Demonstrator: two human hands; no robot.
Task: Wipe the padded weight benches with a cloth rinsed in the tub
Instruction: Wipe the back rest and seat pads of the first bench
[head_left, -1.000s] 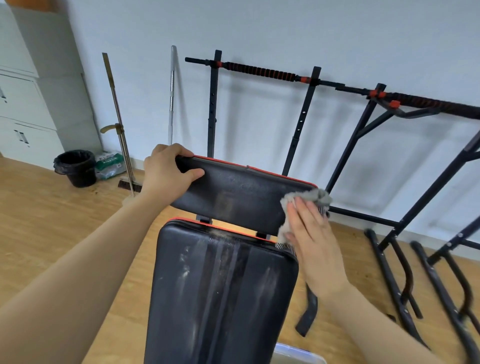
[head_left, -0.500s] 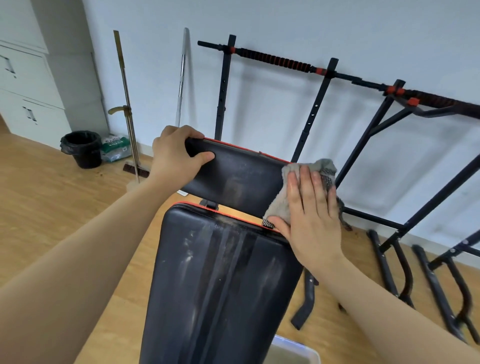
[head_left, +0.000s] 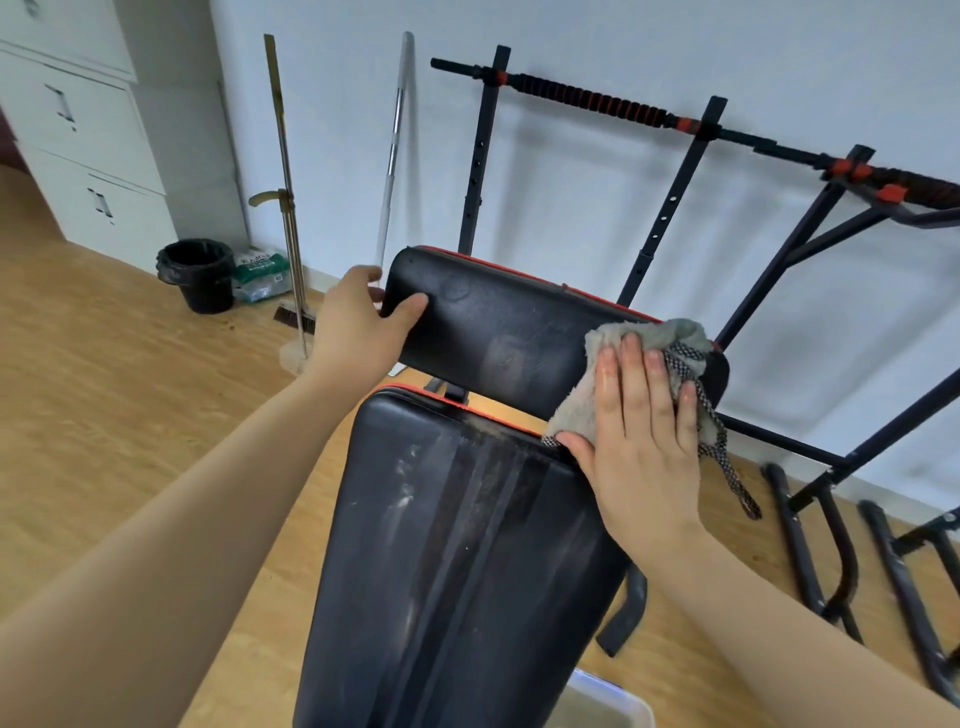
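A black padded bench with red piping fills the middle: a long dusty back pad (head_left: 457, 561) and, beyond it, a shorter upper pad (head_left: 498, 332). My left hand (head_left: 358, 322) grips the upper pad's left end, thumb on the front face. With straight fingers, my right hand (head_left: 639, 447) presses a grey cloth (head_left: 613, 374) flat against the right end of the upper pad. A patterned edge of the cloth hangs down to the right. The corner of a clear tub (head_left: 613, 701) shows at the bottom, under the bench.
A black metal rack (head_left: 691, 150) with red-and-black grips leans on the white wall behind the bench. A broom (head_left: 285, 208), a silver bar (head_left: 395, 135), a black bin (head_left: 200, 273) and a white cabinet (head_left: 78, 140) stand at the left. Wooden floor all round.
My right hand has slid the cloth across the right end of the upper pad. My left hand shifted from the pad's top edge down to its left end. The view moved closer.
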